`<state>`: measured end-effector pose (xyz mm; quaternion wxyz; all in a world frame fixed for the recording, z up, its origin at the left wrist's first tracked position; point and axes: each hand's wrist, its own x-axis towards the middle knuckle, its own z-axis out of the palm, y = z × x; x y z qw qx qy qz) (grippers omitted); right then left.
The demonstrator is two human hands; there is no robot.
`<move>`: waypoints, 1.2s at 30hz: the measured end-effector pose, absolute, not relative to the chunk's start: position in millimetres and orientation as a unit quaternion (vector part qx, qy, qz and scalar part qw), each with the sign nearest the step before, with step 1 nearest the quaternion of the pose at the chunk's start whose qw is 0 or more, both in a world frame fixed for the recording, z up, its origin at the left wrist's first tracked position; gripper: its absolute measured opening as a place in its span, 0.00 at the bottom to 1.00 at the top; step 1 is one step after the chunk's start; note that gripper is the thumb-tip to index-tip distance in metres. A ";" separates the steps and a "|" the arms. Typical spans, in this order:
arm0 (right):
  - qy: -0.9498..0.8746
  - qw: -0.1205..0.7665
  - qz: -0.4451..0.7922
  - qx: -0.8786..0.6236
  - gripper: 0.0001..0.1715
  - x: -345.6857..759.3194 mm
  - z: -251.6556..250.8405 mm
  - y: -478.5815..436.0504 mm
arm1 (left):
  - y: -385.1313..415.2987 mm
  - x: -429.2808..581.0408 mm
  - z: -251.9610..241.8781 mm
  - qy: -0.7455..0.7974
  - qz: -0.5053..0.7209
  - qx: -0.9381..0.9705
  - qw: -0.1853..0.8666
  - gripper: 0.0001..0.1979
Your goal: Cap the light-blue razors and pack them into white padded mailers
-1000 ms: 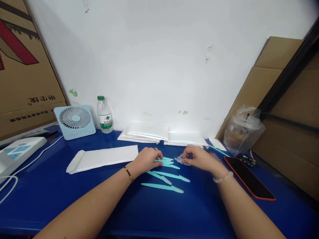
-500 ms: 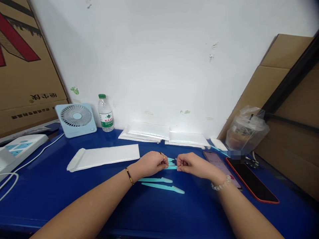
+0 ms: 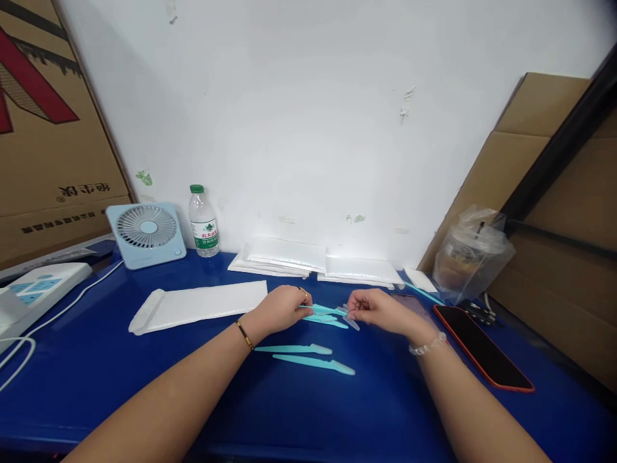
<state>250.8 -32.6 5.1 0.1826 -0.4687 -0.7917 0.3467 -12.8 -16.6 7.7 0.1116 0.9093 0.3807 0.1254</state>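
My left hand (image 3: 288, 307) is closed, its fingertips pinching the handle end of a turquoise eyebrow razor (image 3: 328, 310). My right hand (image 3: 373, 310) is also closed, at the blade end of that razor; small clear blade caps (image 3: 353, 323) lie by its fingertips, and whether it grips a cap is hard to make out. Under the held razor rest more turquoise eyebrow razors (image 3: 322, 319) on the blue table (image 3: 308, 411). Nearer to me, two eyebrow razors (image 3: 313, 364) lie side by side, their blade ends to the right.
A white padded mailer (image 3: 207, 305) lies left of my hands, with stacked mailers (image 3: 284, 255) along the wall. At left stand a fan (image 3: 147, 235), a bottle (image 3: 204, 225) and a power strip (image 3: 45, 289). To the right are phones (image 3: 482, 347) and a bagged drink cup (image 3: 467, 257).
My left hand has moved slightly left and up, and my right hand slightly right. A razor now spans the space between them, and the razors and clear caps below show more.
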 end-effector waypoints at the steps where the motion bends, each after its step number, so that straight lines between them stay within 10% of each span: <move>1: -0.788 0.181 0.337 -0.483 0.14 255.2 2.2 -29.4 | -14.8 -15.6 8.0 0.392 0.119 0.905 0.114 0.09; 36: -0.814 0.171 0.281 -0.478 0.11 228.8 14.8 -47.1 | -25.5 -11.9 18.0 0.344 0.113 0.922 0.137 0.13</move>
